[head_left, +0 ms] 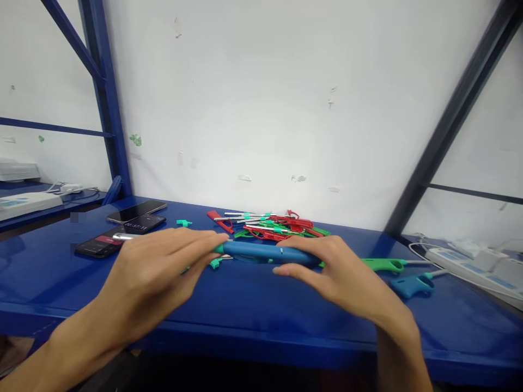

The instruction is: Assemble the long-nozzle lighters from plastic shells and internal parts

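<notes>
A blue long-neck lighter [261,251] is held level between my hands above the front of the blue table. My left hand [157,267] is closed around its teal collar and metal tube, whose tip [122,236] sticks out past the knuckles to the left. The blue handle's other end sits in my right hand [339,272], thumb below and fingers on top. Behind the hands lies a pile of red and green lighter handles [300,222] with silver tubes [241,216]. Small teal plastic pieces [184,222] lie nearby, one [215,263] partly below the held lighter.
Two phones [137,211] [100,246] lie at the left, one showing a timer. A green lighter [382,264] and another blue lighter [412,285] rest at the right. Power strips [469,267] [30,202] stand on both sides. Blue metal posts [108,98] frame the white wall [261,109].
</notes>
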### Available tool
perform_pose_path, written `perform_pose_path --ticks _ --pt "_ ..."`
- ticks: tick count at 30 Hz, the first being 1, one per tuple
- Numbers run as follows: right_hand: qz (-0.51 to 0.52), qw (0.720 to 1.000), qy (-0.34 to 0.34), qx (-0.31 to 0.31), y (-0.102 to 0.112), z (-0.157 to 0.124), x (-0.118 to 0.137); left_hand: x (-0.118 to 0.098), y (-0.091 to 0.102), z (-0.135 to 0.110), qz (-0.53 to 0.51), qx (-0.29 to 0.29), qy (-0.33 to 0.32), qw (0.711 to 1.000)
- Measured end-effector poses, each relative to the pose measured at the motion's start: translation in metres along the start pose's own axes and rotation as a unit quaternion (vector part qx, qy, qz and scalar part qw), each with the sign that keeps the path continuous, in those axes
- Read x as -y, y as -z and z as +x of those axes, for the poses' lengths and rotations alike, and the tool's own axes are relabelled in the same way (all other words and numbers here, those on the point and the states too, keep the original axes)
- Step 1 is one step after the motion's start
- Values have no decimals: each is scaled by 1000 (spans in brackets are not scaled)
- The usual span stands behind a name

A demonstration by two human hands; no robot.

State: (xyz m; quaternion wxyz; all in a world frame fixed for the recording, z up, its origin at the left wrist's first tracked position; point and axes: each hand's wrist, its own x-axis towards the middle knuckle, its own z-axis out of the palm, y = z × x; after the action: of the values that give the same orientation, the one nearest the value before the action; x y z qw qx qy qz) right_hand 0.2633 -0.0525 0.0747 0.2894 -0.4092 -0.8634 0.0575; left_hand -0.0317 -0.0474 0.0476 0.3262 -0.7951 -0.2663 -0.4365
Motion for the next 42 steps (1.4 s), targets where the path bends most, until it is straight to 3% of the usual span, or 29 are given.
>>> perform_pose_path --ticks 4,9,12,19,24,28,34,37,42 --pt "36 999 -8 -18 8 -4 -4 -2 6 2 -46 62 42 996" --pt "14 998 49 -25 0 -3 2 -20 0 -9 -51 175 49 982" --pt "18 997 78 0 -6 -1 7 -21 -9 -16 -51 155 59 985" --pt "6 995 101 15 -13 1 10 -17 -21 -16 -120 166 55 977" --pt "-2 995 101 -6 -19 1 14 -26 -22 -15 -53 132 67 987" --pt "-77 993 91 -20 -24 0 20 -30 -25 -17 -31 124 54 990" --pt "-104 987 121 2 -31 3 22 -33 -26 -15 -36 171 54 983" --pt "-102 989 108 10 -28 3 17 -27 -26 -15 -40 194 80 977" --pt "-83 995 56 -27 -18 2 8 -8 -24 -18 -38 192 107 975"
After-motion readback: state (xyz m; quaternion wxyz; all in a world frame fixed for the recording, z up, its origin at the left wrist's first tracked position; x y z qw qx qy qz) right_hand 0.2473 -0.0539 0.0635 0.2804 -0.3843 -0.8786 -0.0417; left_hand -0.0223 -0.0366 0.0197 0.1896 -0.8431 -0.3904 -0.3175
